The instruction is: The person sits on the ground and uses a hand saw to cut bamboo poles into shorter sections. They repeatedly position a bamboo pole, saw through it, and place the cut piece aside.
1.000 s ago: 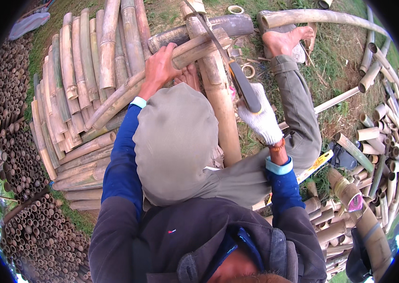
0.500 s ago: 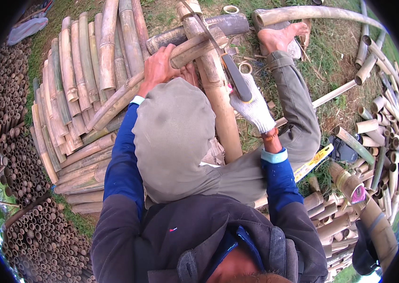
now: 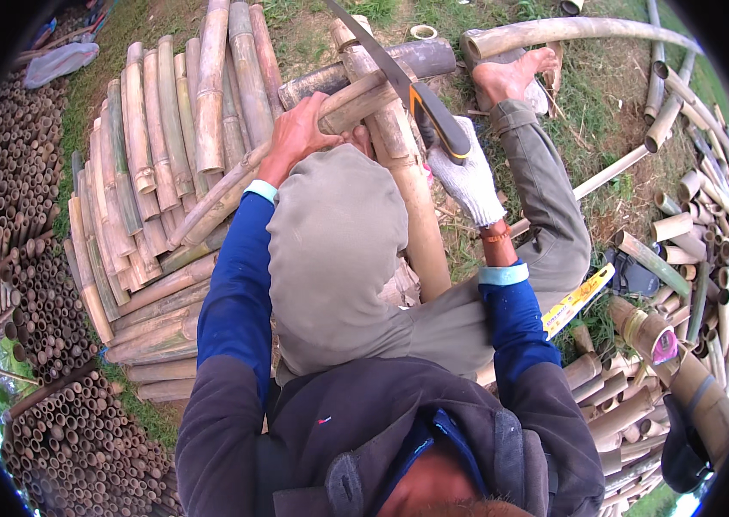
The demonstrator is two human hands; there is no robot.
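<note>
1. The bamboo pole (image 3: 356, 102) lies on a slant, lower left to upper right, across a thick bamboo support (image 3: 420, 228) that runs away from the body; its right end passes beneath the saw (image 3: 379, 57)
2. The blade points forward and left, crossing the pole's long axis close to square near that right end; whether the teeth touch I cannot tell
3. The left hand (image 3: 299, 131), bare, is nearer the pole and rests on it, fingers curled round it, thumb toward the body, forearm reaching forward and slightly right
4. The gloved right hand (image 3: 466, 177) grips the black-and-orange handle, right of the pole's end and closer to the body, forearm reaching forward and slightly left
5. A dark bamboo crosspiece (image 3: 427, 59) lies just beyond the pole
</note>
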